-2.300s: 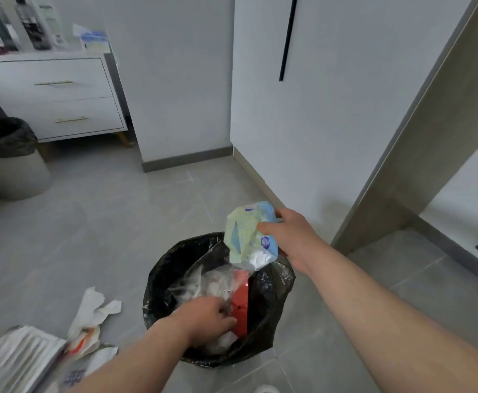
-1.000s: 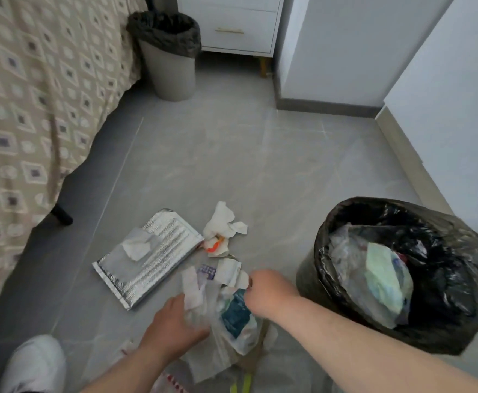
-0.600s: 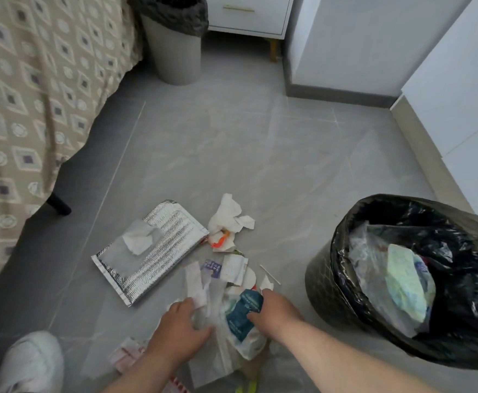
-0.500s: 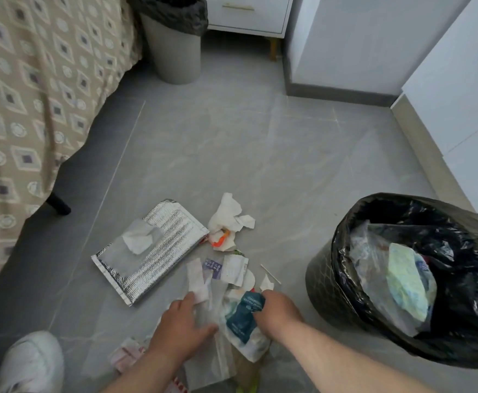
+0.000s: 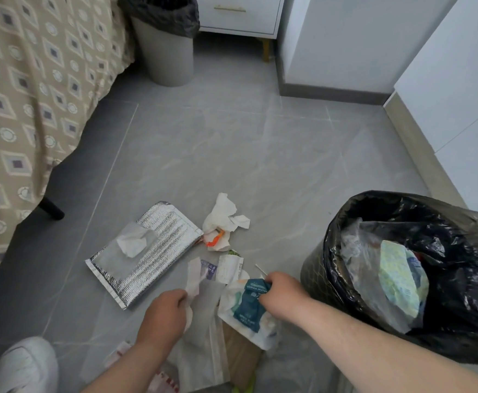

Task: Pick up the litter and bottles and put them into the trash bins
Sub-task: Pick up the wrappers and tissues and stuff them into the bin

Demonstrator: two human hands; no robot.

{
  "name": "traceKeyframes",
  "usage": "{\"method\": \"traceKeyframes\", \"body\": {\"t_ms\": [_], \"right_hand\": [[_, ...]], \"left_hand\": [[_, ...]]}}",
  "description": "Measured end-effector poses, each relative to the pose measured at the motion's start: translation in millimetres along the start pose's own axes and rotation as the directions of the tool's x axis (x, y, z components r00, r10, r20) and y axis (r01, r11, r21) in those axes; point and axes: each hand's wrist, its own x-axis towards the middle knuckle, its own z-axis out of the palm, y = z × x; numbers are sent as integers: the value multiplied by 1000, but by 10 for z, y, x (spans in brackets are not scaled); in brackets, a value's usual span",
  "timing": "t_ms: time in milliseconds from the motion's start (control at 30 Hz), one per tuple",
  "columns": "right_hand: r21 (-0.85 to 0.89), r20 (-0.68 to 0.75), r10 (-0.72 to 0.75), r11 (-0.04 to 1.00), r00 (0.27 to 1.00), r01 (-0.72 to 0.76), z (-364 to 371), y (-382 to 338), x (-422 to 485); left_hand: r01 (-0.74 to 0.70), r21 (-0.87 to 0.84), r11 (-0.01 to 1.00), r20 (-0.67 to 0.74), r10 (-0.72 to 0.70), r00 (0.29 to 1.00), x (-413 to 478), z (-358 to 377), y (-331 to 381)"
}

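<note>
Litter pouch (image 5: 260, 333), teal "Health" label (image 5: 249, 303)

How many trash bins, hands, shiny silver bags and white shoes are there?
Trash bins: 2, the grey bin and the black-bagged bin
Hands: 2, the left hand pinching white paper, the right hand gripping a teal packet
Shiny silver bags: 1
White shoes: 1
Total: 6

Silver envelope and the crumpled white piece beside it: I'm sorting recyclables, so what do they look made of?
The silver envelope looks like metallised plastic bubble padding: shiny, with quilted ridges. The crumpled white piece is probably tissue or napkin paper: matte, softly creased, ragged edges.
</note>
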Motion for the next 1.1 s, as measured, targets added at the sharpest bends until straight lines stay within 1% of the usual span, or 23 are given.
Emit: {"method": "traceKeyframes", "body": {"t_ms": [100, 167, 233, 367, 433, 467, 567, 700, 800, 867, 967, 1033, 1100], "right_hand": [[-48, 32, -70, 996, 997, 72, -163, -120, -106], [-88, 26, -143, 986, 989, 145, -348, -253, -227], [-112, 3, -211, 971, 978, 210, -575, -400, -411], [-121, -109, -304, 949, 946, 291, -1102, -572, -902], [-64, -186, -315, 949, 931, 308, -1400, -546, -1195], [-23, -234, -308, 950, 922, 311, -1554, -493, -1336], [120, -379, -229, 948, 897, 293, -1983, -180, -1660], [304, -514, -80, 914, 854, 269, -2444, 402, -1936], [422, -554, 17, 867, 832, 263, -2674, 777, -2002], [507, -564, 84, 821, 821, 264, -2780, 972, -1986], [646, -553, 181, 709, 813, 282, -2888, 1216, -1904], [733, -522, 241, 618, 818, 285, -2907, 1349, -1832], [807, -464, 303, 531, 832, 257, -2881, 1476, -1753]], "left_hand": [[-42, -119, 992, -136, 26, 990, -30, -255, 143], [-71, -213, 974, -180, 32, 983, -64, -478, 268], [-69, -300, 951, -205, 7, 979, -105, -688, 400], [-92, -445, 891, -268, -34, 963, -296, -1091, 855], [-160, -478, 864, -315, 1, 949, -426, -1242, 1100], [-198, -466, 862, -338, 33, 941, -503, -1309, 1235], [-288, -472, 833, -359, 117, 926, -746, -1421, 1682], [-401, -504, 765, -369, 228, 901, -1067, -1439, 2368], [-472, -560, 681, -381, 294, 877, -1232, -1355, 2872], [-491, -637, 594, -371, 321, 871, -1278, -1231, 3177], [-436, -748, 501, -306, 322, 896, -1275, -933, 3538], [-408, -755, 513, -280, 310, 908, -1245, -668, 3683], [-453, -657, 603, -316, 324, 891, -1180, -368, 3722]]}}
